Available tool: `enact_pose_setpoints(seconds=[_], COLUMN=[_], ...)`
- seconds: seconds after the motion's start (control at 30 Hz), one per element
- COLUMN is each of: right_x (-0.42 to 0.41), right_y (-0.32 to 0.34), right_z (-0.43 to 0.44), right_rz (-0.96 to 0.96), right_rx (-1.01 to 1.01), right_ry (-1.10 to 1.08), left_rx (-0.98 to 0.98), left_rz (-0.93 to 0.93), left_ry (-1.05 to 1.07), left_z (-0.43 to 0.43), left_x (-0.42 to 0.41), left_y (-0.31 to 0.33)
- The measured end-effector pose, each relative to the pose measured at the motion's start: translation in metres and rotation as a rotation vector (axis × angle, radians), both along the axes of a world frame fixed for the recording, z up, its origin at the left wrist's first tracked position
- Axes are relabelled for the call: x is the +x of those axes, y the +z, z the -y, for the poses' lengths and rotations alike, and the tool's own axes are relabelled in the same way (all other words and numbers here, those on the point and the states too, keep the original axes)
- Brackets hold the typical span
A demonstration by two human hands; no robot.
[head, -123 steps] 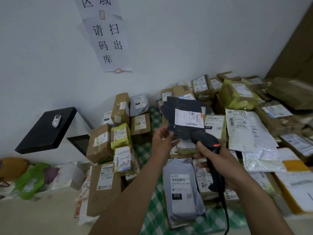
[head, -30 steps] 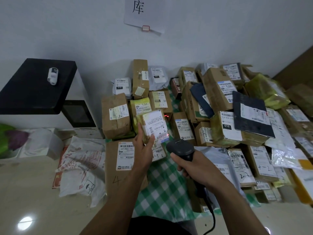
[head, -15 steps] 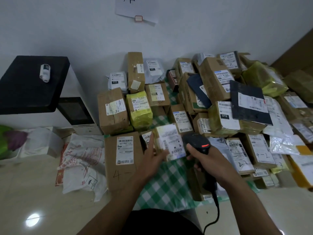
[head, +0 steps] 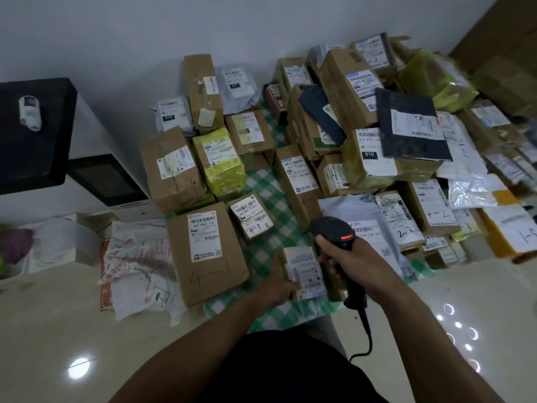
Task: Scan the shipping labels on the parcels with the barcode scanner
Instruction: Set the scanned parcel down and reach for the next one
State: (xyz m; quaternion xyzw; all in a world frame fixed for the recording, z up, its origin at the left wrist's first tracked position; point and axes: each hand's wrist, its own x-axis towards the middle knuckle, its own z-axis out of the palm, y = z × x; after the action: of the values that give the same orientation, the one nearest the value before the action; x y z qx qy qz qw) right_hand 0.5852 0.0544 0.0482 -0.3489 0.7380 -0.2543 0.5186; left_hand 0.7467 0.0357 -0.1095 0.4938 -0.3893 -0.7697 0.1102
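Observation:
My right hand (head: 351, 261) grips the handle of the black barcode scanner (head: 334, 232), whose red light glows on top; its cable trails down toward me. A small parcel (head: 305, 271) with a white shipping label lies on the green checked cloth (head: 267, 251) near the front edge. My left hand (head: 280, 286) holds its left side, thumb on the label's lower corner. The scanner head hovers just above and right of this parcel. Several labelled cardboard boxes and mailer bags are piled behind, among them a large box marked "4-1" (head: 206, 251).
A black-topped white cabinet (head: 35, 132) stands at the left with a small wrapped item (head: 29, 112) on it. White printed bags (head: 136, 266) lie on the glossy floor to the left of the cloth. A grey mailer (head: 357, 216) lies behind the scanner.
The small parcel has come down from mid-air onto the cloth near the front edge, my left hand still on it. The scanner has followed it down and right.

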Motion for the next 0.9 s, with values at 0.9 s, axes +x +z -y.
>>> enact_pose_setpoints(seconds=[0.9], right_x=[0.004], right_y=[-0.01], right_z=[0.04], right_rz=[0.079], right_rx=[-0.052], right_ry=[0.022], left_rx=[-0.193], left_rz=[0.449], left_ry=[0.503], left_z=[0.127], left_x=[0.001], left_y=[-0.02])
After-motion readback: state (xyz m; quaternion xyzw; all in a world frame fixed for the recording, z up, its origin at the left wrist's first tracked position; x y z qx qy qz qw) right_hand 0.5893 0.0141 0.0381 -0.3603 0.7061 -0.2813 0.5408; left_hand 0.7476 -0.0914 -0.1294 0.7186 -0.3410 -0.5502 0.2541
